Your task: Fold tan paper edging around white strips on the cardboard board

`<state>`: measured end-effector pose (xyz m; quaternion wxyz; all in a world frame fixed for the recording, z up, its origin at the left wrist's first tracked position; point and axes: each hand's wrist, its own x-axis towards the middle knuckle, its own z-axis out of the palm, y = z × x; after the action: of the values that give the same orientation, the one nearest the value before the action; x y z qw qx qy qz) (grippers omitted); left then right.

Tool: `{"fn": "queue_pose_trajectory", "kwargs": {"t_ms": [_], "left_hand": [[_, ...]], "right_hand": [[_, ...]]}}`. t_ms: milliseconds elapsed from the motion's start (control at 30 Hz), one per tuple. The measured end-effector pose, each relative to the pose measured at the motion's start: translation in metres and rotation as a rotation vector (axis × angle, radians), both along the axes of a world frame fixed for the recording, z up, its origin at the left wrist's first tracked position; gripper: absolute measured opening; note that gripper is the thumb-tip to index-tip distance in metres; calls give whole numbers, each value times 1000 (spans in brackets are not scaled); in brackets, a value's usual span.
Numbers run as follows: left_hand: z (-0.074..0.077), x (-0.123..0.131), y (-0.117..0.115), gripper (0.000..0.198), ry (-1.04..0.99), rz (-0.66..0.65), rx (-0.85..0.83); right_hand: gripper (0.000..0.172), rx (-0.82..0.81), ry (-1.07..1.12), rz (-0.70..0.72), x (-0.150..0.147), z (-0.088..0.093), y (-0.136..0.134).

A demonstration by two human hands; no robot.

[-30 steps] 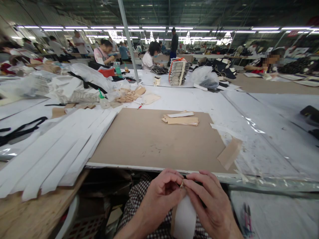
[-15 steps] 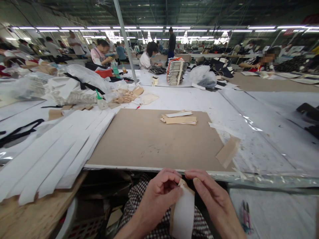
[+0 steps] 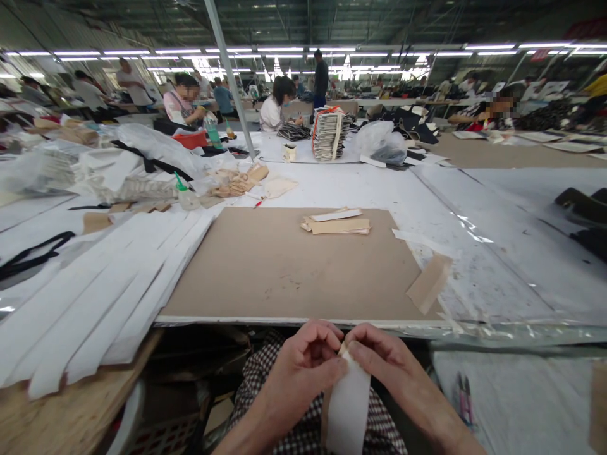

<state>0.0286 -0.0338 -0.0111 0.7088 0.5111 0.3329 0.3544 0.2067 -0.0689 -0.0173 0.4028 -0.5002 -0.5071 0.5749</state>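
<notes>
Over my lap, in front of the table edge, a white strip with tan edges (image 3: 349, 404) hangs down from my fingers. My left hand (image 3: 303, 363) pinches its upper left edge, thumb on the white face. At the top right corner my right hand (image 3: 386, 360) pinches the same strip, thumb and fingertips close to the left hand's. The curled fingers hide most of the strip's top end. Beyond the hands, a small pile of tan and white strips (image 3: 339, 225) lies on the brown board (image 3: 256, 265).
Long white strips (image 3: 109, 291) fan out at left. A loose tan piece (image 3: 430, 283) lies at the board's right edge. Pink-handled snips (image 3: 463, 398) rest at lower right. A green-tipped bottle (image 3: 187, 194) and a banded stack (image 3: 329, 134) stand farther back. Several people work beyond.
My right hand has moved left and its fingers have closed on the strip's top corner. My left hand keeps its pinch. The camera view has shifted slightly.
</notes>
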Motion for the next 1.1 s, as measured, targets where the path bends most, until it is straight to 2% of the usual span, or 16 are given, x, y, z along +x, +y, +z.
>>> {"fn": "queue_pose_trajectory", "kwargs": {"t_ms": [433, 767, 900, 1100], "left_hand": [[-4, -1, 2, 21, -27, -12, -5], [1, 1, 2, 28, -137, -25, -157], [0, -1, 3, 29, -120, -23, -184], [-3, -1, 4, 30, -112, -48, -176]], "right_hand": [[35, 3, 71, -19, -2, -3, 1], [38, -67, 187, -105, -11, -10, -3], [42, -25, 116, -145, -9, -9, -1], [44, 10, 59, -51, -2, -3, 2]]}}
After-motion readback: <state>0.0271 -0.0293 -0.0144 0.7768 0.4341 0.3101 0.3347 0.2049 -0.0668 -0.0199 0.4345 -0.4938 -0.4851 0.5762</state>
